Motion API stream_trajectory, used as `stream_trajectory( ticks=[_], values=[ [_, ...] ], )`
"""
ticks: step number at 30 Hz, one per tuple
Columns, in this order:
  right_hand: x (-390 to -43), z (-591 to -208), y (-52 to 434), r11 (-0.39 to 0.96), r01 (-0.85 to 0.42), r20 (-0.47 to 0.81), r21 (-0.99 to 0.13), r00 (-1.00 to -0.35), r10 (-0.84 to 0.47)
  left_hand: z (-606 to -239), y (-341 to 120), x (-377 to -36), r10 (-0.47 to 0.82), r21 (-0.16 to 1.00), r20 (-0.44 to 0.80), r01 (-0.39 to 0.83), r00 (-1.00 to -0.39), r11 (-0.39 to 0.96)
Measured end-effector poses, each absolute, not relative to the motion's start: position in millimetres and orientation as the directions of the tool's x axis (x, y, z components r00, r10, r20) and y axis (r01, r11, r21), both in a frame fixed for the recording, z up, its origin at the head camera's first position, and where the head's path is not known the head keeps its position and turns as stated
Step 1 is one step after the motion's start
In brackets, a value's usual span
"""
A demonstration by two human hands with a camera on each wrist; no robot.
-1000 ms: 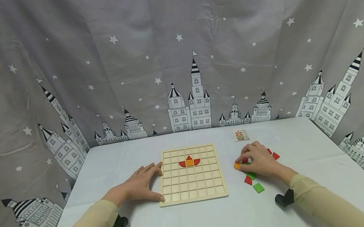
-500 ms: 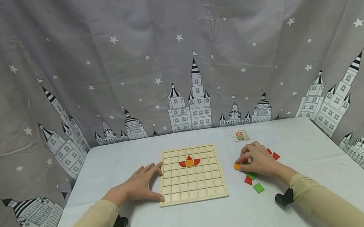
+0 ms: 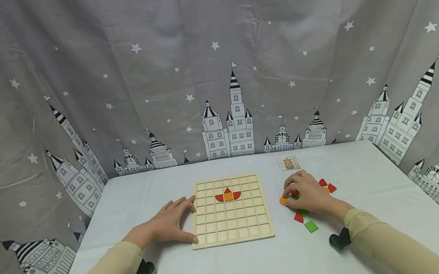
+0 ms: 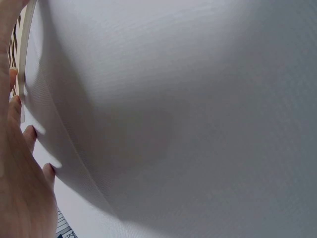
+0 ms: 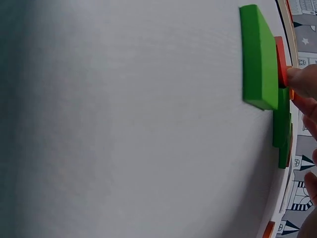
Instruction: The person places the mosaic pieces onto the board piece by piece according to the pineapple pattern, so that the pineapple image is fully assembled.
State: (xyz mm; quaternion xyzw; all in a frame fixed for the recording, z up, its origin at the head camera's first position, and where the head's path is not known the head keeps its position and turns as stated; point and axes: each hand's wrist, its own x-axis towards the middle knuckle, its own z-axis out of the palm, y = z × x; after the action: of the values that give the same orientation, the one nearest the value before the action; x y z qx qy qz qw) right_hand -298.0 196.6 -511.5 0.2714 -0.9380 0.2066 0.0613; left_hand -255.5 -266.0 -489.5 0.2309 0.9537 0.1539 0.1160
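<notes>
The left hand [image 3: 168, 223] lies flat, fingers relaxed, against the left edge of the pale wooden grid board [image 3: 233, 229], which holds a small red-and-orange figure [image 3: 228, 196]. On the white tabletop [image 3: 239, 271], the right hand [image 3: 306, 192] pinches a red piece [image 3: 294, 193] among scattered red, orange and green tiles.

Left hand [image 3: 169, 223] flat, palm down, fingers straight, thumb spread, near the table's front edge. Right hand [image 3: 308, 192] arched, fingers curled downward, fingertips pinched. Both forearms sleeved, reaching forward.
</notes>
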Motion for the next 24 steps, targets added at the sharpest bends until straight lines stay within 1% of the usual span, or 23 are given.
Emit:
stream_trajectory(
  ticks=[8,15,20,24],
  values=[
    [-300,-505,180,0.734,-0.564,0.288,-0.379,-0.826,-0.485,-488,-266,-254,0.482,0.354,-0.152,0.408,-0.863,0.842],
    [-305,-499,139,0.674,-0.597,0.305,-0.435,-0.802,-0.514,-487,-266,-253,0.475,0.359,-0.156,0.399,-0.866,0.844],
    [-307,-496,110,0.633,-0.644,0.316,-0.43,-0.764,-0.562,-489,-266,-254,0.485,0.363,-0.153,0.408,-0.861,0.838],
    [-309,-495,92,0.615,-0.664,0.32,-0.426,-0.746,-0.584,-489,-267,-254,0.491,0.364,-0.145,0.415,-0.859,0.834]
  ],
)
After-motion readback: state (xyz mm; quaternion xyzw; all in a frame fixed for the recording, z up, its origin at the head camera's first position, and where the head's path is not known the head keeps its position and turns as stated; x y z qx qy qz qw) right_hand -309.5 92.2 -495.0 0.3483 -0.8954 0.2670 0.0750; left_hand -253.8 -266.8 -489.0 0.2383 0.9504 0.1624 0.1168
